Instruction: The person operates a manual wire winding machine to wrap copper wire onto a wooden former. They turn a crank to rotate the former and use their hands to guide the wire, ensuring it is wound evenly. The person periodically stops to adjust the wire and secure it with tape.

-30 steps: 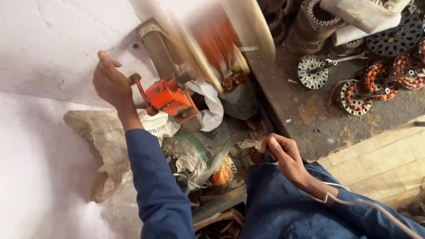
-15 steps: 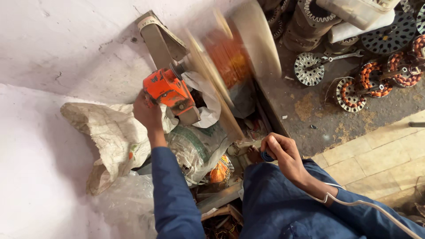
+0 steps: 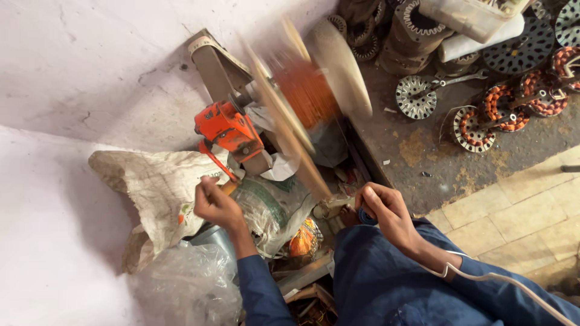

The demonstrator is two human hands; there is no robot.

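Observation:
My left hand (image 3: 217,205) is closed around the wooden knob of a thin orange crank arm (image 3: 216,162). The arm runs up to an orange hand-crank winder (image 3: 229,128) mounted against the wall. On the winder's shaft a large spool of copper wire (image 3: 305,90) between pale wooden discs is blurred with spin. My right hand (image 3: 386,211) is lower right, fingers pinched around a small blue object (image 3: 365,216) beside a wooden block (image 3: 331,206) under the spool. Both arms wear blue sleeves.
A woven sack (image 3: 154,187) and a clear plastic bag (image 3: 181,290) lie below the winder. Several motor stators with copper windings (image 3: 483,124) sit on a dark bench (image 3: 417,151) at upper right. A white cable (image 3: 501,281) crosses my right sleeve. Pale wall on the left.
My left hand has swept from high on the wall down to below the winder, carrying the crank round. The spool has begun spinning and blurred. My right hand has stayed put.

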